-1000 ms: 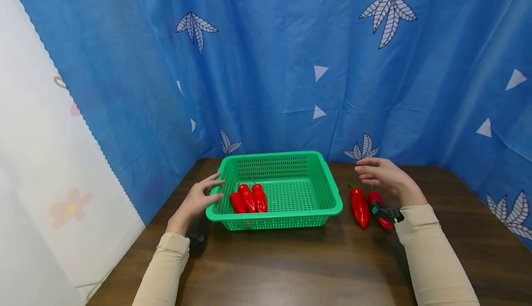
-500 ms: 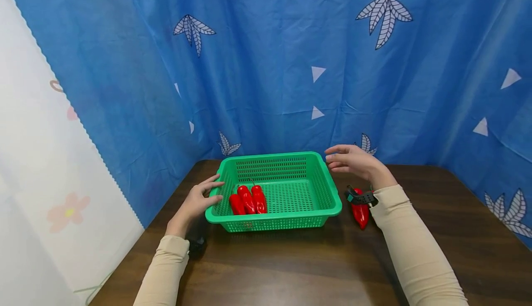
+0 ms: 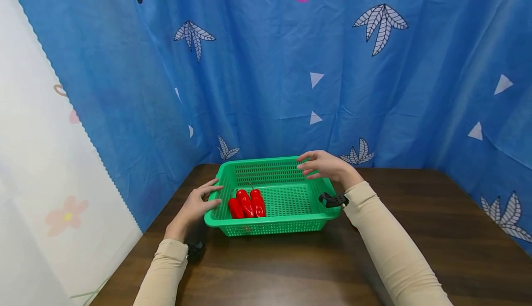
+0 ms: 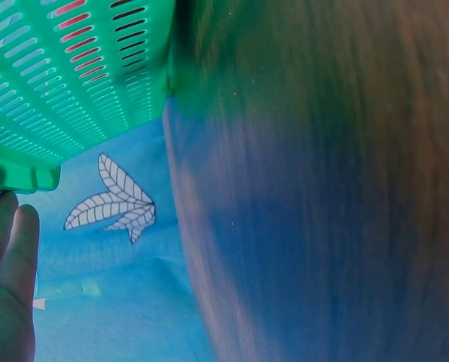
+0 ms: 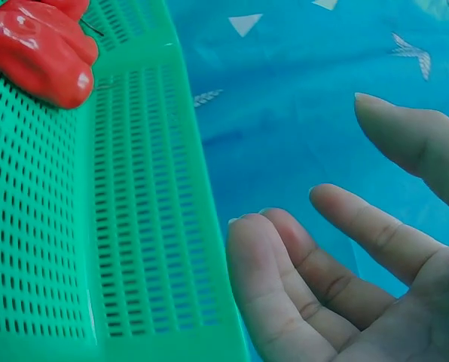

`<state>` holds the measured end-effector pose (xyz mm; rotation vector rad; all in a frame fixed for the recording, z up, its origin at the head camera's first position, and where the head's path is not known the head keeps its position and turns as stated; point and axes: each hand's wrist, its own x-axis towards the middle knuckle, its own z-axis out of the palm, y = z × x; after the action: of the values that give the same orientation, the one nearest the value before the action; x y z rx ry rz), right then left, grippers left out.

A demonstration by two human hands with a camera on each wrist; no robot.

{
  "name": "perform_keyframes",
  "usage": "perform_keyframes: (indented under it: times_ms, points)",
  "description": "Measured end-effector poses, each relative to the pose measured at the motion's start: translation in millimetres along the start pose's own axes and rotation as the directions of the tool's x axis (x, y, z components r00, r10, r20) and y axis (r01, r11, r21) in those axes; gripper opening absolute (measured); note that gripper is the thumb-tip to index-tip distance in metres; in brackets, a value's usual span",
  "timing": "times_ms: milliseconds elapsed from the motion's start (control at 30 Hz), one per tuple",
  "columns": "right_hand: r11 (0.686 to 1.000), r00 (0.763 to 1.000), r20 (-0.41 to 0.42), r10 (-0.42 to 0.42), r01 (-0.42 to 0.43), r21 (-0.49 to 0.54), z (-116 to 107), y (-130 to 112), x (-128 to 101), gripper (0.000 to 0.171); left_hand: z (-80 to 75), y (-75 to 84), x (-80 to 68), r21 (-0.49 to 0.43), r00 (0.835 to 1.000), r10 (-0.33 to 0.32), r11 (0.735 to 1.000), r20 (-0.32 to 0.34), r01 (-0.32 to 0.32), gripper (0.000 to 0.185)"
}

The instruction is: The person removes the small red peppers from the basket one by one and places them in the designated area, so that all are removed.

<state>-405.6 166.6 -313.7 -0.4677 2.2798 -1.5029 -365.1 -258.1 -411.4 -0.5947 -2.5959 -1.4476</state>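
Note:
A green plastic basket stands on the dark wooden table. Three red peppers lie side by side in its left half. My left hand rests with straight fingers against the basket's left rim. My right hand hovers, fingers spread and empty, above the basket's far right corner. The right wrist view shows the right hand over the basket wall, with the peppers at the top left. The left wrist view has the basket's side and my left fingers.
Blue patterned curtains close off the back and right of the table. A white patterned sheet hangs on the left. My right forearm crosses the table right of the basket and hides what lies there.
My right hand has moved left, from above two red peppers on the table right of the basket to above the basket. Those peppers are now hidden behind my arm. The left hand stayed put.

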Motion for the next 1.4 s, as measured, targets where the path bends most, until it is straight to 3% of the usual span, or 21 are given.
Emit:
perform_keyframes:
  times_ms: [333,767,1400]
  points:
    - [0.999,0.996,0.082,0.035,-0.036,0.004,21.1,-4.6,19.8,0.053,4.2,0.7,2.5,0.001,1.0,0.003,1.0,0.006,-0.003,0.046]
    - [0.995,0.991,0.112,0.071,-0.078,0.057,40.7,7.2,38.1,0.054,8.7,2.2,7.9,0.015,1.0,0.03,0.999,0.009,-0.03,0.046]
    - [0.987,0.974,0.169,0.153,-0.16,0.025,69.4,3.6,61.9,0.061,5.9,10.4,-7.0,-0.017,1.0,-0.008,1.0,-0.008,0.007,0.046]
